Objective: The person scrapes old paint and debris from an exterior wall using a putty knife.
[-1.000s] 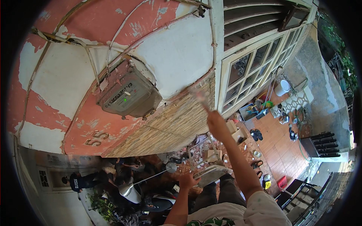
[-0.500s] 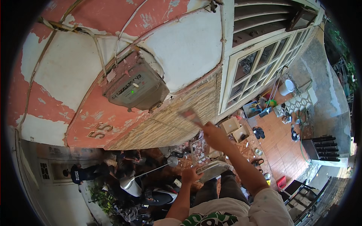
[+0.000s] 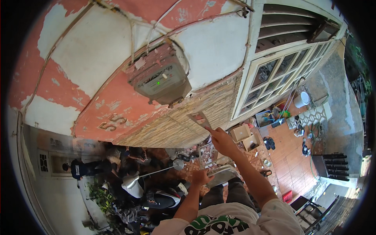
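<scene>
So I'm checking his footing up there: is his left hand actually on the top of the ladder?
Touching. The head view shows the left hand closed over the upper edge of the metal ladder top, with no gap between them.

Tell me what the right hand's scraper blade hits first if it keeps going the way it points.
Probably the tan brick-patterned wall strip: the right hand aims the flat metal scraper at it, blade seemingly near or on the surface; depth is unclear.

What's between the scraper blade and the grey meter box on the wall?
In the head view, only bare tan brick-patterned wall separates the scraper from the grey meter box.
</scene>
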Demonstrator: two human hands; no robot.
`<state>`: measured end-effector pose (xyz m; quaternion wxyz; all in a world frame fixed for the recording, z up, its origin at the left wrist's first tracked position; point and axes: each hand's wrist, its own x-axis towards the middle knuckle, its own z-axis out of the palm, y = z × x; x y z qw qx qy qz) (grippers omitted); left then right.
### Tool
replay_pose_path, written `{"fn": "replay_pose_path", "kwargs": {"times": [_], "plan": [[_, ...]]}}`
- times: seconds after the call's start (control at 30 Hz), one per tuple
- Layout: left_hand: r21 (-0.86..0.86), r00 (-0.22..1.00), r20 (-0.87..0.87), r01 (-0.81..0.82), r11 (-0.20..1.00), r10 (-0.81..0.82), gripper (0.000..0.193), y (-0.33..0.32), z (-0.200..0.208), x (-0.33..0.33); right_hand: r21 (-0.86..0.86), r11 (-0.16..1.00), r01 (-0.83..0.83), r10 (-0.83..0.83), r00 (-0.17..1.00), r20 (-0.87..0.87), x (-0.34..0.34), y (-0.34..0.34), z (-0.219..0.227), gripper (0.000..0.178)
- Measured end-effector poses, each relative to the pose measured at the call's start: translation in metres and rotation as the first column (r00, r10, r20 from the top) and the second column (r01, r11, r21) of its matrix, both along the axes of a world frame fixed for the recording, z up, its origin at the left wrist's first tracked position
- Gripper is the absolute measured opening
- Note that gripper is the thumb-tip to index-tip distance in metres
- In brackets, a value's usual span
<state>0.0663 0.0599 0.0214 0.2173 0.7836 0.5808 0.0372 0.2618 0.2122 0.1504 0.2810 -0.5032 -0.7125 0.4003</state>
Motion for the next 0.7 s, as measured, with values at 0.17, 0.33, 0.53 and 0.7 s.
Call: {"fn": "replay_pose_path", "kwargs": {"times": [0.17, 0.33, 0.53, 0.7], "plan": [[-0.025, 1.000, 0.009, 0.002, 1.000, -0.002, 0.050, 0.004, 0.002, 0.002, 0.195, 0.924, 0.330, -0.326, 0.944, -0.053, 0.013, 0.020, -0.011, 0.054], [-0.019, 1.000, 0.022, -0.002, 1.000, 0.003, 0.051, 0.000, -0.002, -0.005, 0.255, 0.748, 0.612, -0.608, 0.787, -0.106, 0.007, 0.056, 0.003, 0.064], [0.015, 0.998, 0.059, 0.017, 1.000, -0.018, 0.048, 0.004, 0.001, 0.004, 0.138, 0.957, 0.254, -0.248, 0.967, -0.062, -0.030, 0.013, -0.003, 0.065], [-0.010, 0.997, 0.063, -0.041, 0.999, 0.042, 0.045, 0.001, -0.004, 0.001, -0.314, 0.949, 0.008, -0.163, 0.866, -0.472, -0.013, 0.004, 0.041, 0.050]]}}
